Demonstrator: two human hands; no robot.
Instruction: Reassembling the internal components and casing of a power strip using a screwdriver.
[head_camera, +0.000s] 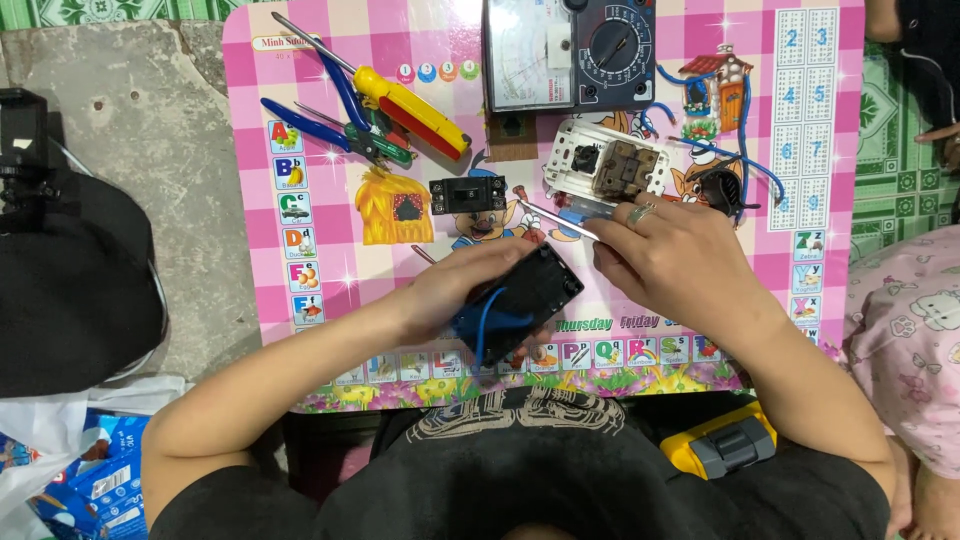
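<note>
Left hand (450, 290): fingers curl round glossy black plastic box (525, 298), bright blue wire (490, 325) looping over it at palm side.
Right hand (665, 260): silver ring at knuckle; silver metal tool shaft (555, 218) at fingertips.
Beyond fingertips: white plastic switch plate (605, 160) with brown insert; small black rectangular part (467, 194); yellow-and-red handled screwdriver (415, 110); blue-handled pliers (310, 122); black-and-grey meter (570, 52).
Under both hands: pink-and-white checked tabletop (300, 60), cartoon pictures, coloured alphabet squares.

Bright, even light; sharp, soft shadows.
</note>
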